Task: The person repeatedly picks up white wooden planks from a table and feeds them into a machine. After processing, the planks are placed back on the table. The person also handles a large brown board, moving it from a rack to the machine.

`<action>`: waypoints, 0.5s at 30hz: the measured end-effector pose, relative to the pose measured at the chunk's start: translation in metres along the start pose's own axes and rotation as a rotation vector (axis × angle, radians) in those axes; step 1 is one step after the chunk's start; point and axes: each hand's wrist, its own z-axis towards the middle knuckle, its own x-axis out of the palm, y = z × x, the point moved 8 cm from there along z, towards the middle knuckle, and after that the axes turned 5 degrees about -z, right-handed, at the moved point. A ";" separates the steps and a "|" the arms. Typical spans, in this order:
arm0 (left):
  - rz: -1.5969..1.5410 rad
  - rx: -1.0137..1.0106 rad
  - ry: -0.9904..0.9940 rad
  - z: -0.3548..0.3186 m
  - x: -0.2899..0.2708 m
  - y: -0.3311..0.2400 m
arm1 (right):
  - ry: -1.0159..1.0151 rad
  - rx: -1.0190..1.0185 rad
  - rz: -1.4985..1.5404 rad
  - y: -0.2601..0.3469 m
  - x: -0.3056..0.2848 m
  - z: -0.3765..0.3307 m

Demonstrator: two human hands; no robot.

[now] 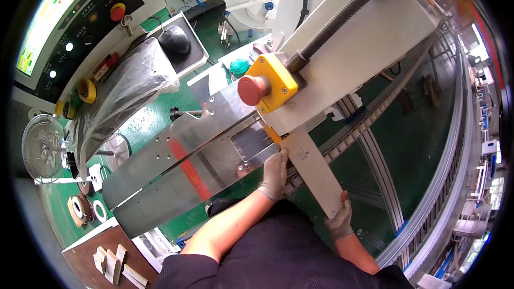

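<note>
A narrow pale board (310, 174) slants from the machine's metal bed toward me. Its far end lies against the machine, beside a small orange-yellow piece (272, 132). My right hand (340, 218), in a thin pale glove with bare fingertips, grips the board's near right corner. The gloved left hand (275, 174) is closed at the board's left edge, close to the far end, with its fingertips on it. Part of its grip is hidden. Beside that hand is the grey metal bed (160, 198), with a red stripe (190, 170) across it.
A yellow box with a red emergency button (254, 90) juts from the white machine cover (364, 43). Rails (385, 182) and a curved conveyor (444, 198) run along the right. A control panel (80, 27), fan (43, 144) and wood offcuts (112, 265) are at left.
</note>
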 end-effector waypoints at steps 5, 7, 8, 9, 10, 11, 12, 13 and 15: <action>-0.216 -0.232 -0.125 0.031 0.068 0.009 | 0.174 0.030 0.136 0.053 -0.024 0.058; -0.190 -0.276 -0.013 0.046 0.087 0.010 | 0.242 -0.017 0.097 0.072 -0.039 0.083; -0.174 -0.293 0.041 0.054 0.095 0.007 | 0.191 -0.027 0.128 0.085 -0.011 0.069; -0.159 -0.309 0.093 0.058 0.101 0.006 | 0.214 -0.088 0.154 0.094 -0.025 0.079; -0.340 -0.372 0.216 0.049 0.126 -0.008 | 0.230 -0.169 0.191 0.112 -0.050 0.091; -0.092 -0.282 0.346 0.054 0.122 -0.007 | 0.263 -0.229 0.220 0.120 -0.040 0.093; 0.157 -0.188 0.462 0.057 0.111 -0.001 | 0.152 -0.305 0.230 0.126 -0.043 0.091; 0.380 -0.060 0.521 0.049 0.097 -0.004 | 0.036 -0.375 0.233 0.131 -0.034 0.081; 0.609 0.006 0.531 0.009 0.069 -0.022 | -0.104 -0.370 0.360 0.119 -0.035 0.075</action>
